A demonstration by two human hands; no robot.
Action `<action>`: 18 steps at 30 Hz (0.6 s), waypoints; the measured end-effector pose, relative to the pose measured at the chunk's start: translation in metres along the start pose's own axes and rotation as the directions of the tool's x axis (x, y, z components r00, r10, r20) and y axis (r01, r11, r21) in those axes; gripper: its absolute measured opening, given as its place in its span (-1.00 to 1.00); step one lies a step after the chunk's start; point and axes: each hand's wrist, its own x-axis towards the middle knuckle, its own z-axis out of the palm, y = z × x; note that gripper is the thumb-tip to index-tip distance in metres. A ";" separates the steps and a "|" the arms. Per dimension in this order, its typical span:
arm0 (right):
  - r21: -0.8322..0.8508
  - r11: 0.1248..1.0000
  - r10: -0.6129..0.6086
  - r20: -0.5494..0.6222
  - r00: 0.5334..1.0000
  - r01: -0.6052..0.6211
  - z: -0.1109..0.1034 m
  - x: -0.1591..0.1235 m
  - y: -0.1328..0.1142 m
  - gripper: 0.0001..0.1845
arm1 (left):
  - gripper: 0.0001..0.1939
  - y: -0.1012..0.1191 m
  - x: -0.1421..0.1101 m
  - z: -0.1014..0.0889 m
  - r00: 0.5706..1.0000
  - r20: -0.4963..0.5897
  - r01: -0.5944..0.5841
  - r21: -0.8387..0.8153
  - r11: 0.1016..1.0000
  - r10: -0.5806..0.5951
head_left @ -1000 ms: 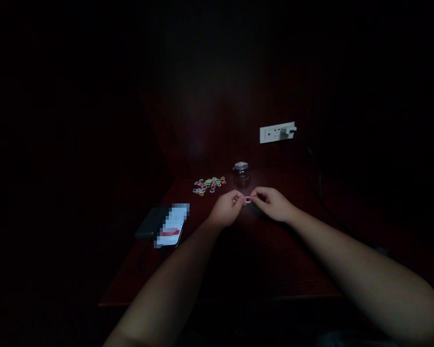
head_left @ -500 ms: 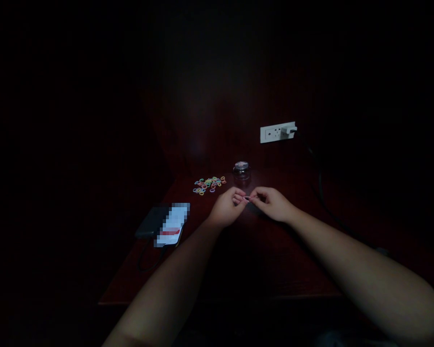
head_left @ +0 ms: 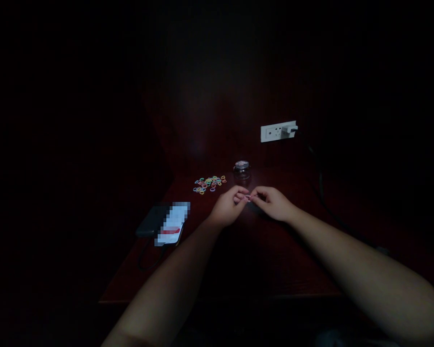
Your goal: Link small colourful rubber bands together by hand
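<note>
Between my two hands is a small pink hair tie (head_left: 248,197), pinched at both sides just above the table. The fingertips of my left hand (head_left: 228,206) are closed on its left side. On its right side, the thumb and fingers of my right hand (head_left: 274,203) grip it. Several colourful hair ties (head_left: 210,183) lie in a loose pile on the table, beyond my left hand. A clear round jar (head_left: 242,171) with a lid stands just behind my hands; its contents are too dark to make out.
A lit phone (head_left: 173,225) lies at the left, against a dark flat box (head_left: 151,221) with a cable looping below. The dark red table (head_left: 260,270) ends at a front edge. On the wall, a white socket (head_left: 275,132) holds a plug with a hanging cord.
The hair tie between my fingertips has shifted shape slightly, and my right fingers have moved a little around it. The pile, jar and phone stay in place.
</note>
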 end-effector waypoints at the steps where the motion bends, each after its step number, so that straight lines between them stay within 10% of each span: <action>1: 0.001 1.000 0.007 -0.005 1.000 -0.007 0.000 0.000 0.000 -0.75 | -0.77 0.000 0.000 0.000 1.000 0.003 0.000 -0.002 1.000 0.000; 18: -0.049 0.999 0.001 -0.039 0.999 -0.003 0.000 0.001 0.003 -0.74 | -0.75 0.013 -0.001 -0.002 0.997 0.066 -0.044 -0.023 0.999 0.046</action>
